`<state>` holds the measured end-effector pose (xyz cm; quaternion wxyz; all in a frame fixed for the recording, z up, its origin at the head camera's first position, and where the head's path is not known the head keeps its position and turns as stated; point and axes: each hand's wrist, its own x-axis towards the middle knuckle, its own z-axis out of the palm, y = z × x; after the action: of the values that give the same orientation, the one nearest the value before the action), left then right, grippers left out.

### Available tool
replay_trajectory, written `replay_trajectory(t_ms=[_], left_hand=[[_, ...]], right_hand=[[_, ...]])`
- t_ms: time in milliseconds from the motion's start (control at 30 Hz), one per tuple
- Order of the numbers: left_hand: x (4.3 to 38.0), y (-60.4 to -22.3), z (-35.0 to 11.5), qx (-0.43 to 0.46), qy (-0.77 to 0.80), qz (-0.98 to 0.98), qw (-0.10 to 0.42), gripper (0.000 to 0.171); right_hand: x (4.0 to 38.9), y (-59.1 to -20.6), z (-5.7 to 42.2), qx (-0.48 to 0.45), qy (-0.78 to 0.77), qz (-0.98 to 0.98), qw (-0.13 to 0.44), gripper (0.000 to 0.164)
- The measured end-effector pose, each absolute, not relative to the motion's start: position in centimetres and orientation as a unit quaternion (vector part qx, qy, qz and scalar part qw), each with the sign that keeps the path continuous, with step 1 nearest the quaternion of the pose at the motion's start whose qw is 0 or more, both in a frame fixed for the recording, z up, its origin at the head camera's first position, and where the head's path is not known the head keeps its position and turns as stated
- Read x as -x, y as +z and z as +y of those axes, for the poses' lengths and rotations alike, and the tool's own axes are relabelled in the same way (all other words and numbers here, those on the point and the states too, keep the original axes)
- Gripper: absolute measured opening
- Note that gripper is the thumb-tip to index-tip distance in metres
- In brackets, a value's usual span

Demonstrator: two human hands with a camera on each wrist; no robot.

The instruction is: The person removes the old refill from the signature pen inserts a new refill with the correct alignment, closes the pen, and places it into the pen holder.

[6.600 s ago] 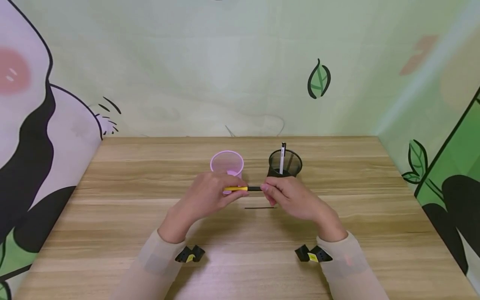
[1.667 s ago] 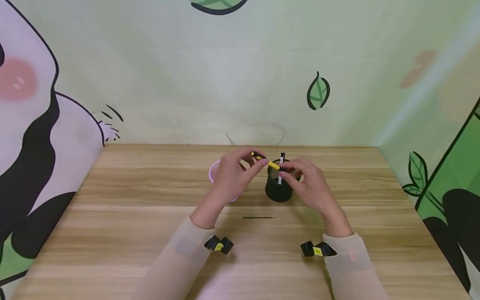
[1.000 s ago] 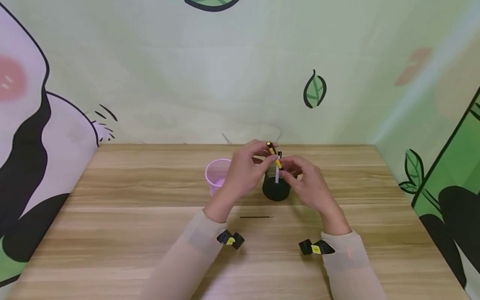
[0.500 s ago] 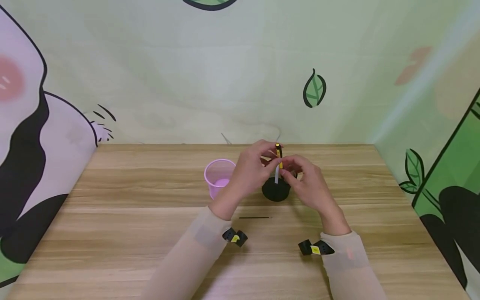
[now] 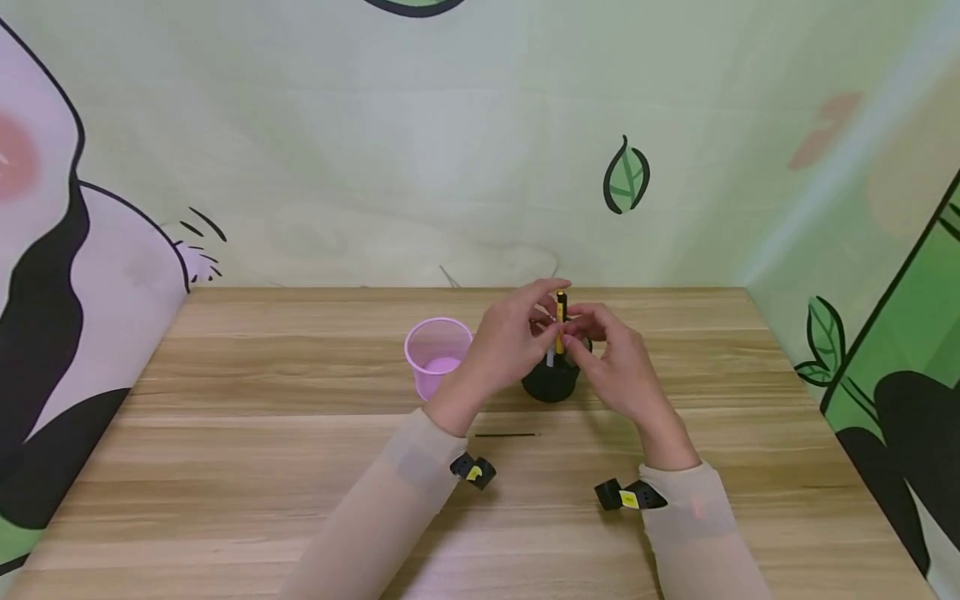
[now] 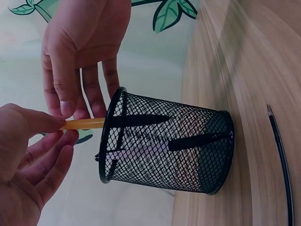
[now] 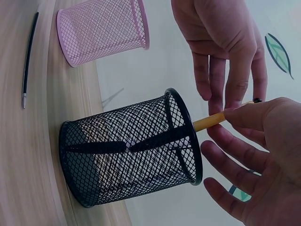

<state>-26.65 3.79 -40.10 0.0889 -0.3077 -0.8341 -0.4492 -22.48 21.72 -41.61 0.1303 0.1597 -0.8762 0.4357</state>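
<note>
A yellow-and-black pen (image 5: 561, 310) stands nearly upright, its dark lower end inside the black mesh pen holder (image 5: 551, 386). My left hand (image 5: 508, 340) pinches its upper part between thumb and fingers. Just below, my right hand (image 5: 613, 360) pinches the yellow barrel. In the left wrist view the pen's dark grip (image 6: 141, 120) reaches past the rim but stays well above the holder's base. Leaning inside the same holder is a white pen (image 6: 141, 151) with a dark grip. The holder stands upright on the table.
To the left of the black holder stands a pink mesh holder (image 5: 429, 382). A thin dark pen refill (image 5: 507, 434) lies on the wooden table (image 5: 225, 500) in front of the holders. A printed cloth wall (image 5: 337, 167) borders the table's back.
Held level between both hands at first, the yellow-and-black pen has been turned upright over the black holder. Its lower end has gone down past the rim. The refill stays put.
</note>
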Motion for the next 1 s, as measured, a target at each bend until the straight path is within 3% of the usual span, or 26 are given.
replay_trajectory(t_ms=[533,1000], left_hand=[[27.1,-40.6,4.2,0.315,-0.386,-0.863,0.079,0.056],[27.2,-41.5,4.4,0.333,-0.342,-0.875,0.083,0.047]], right_hand=[[22.6,-41.6,21.9,-0.157,0.445,-0.873,0.125,0.042],[22.7,-41.7,22.2,-0.151,0.413,-0.893,0.093,0.044]])
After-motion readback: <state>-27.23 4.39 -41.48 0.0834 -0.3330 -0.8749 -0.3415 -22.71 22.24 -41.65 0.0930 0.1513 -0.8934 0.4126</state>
